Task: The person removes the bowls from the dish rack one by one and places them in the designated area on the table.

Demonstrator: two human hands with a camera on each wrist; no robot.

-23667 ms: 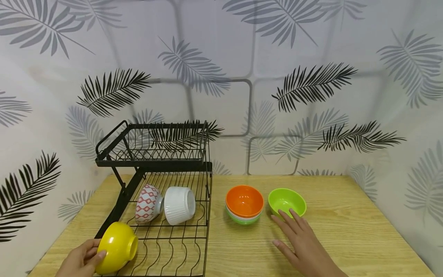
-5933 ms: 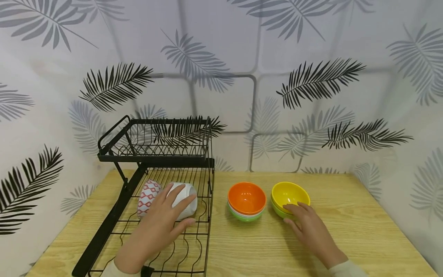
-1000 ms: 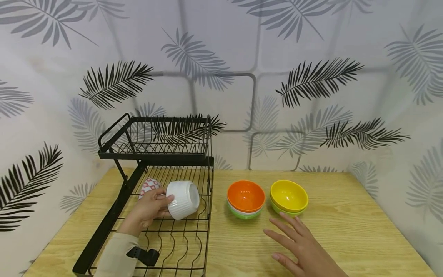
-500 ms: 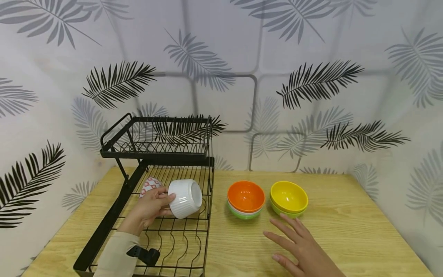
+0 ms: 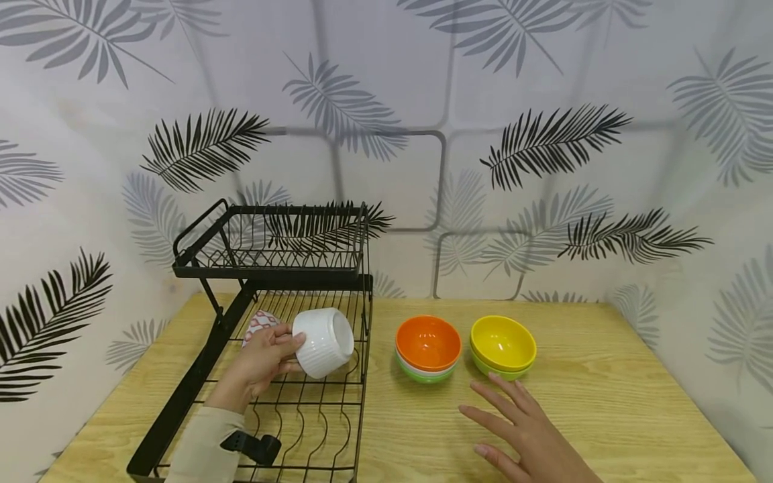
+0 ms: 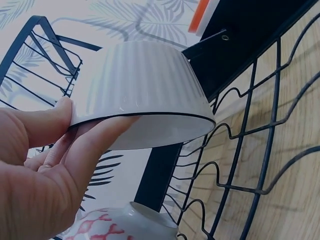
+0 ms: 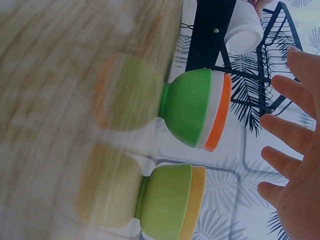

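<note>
My left hand (image 5: 266,355) pinches the rim of a white ribbed bowl (image 5: 323,342), tilted on its side with its base facing right, over the lower tier of the black dish rack (image 5: 272,401). In the left wrist view the thumb lies outside the ribbed bowl (image 6: 140,80) and the fingers reach inside. Behind that hand, partly hidden, a red-and-white patterned bowl (image 5: 261,323) stands in the rack. My right hand (image 5: 525,429) hovers with spread fingers in front of a yellow bowl (image 5: 503,343), which is nested in a lime green bowl (image 5: 506,373). It holds nothing.
Between the rack and the yellow bowl stands a stack: an orange bowl (image 5: 428,343) on top, then a white one, then a green bowl (image 7: 187,107). The rack's upper tier (image 5: 272,268) overhangs the back of its lower tier. A patterned wall covering (image 5: 543,100) rises behind the wooden table (image 5: 604,376).
Since 23.7 s ago, the yellow bowl has gone from the left hand into the lime green bowl. Over the last second, the left hand has raised and tilted the white bowl slightly; the right stayed.
</note>
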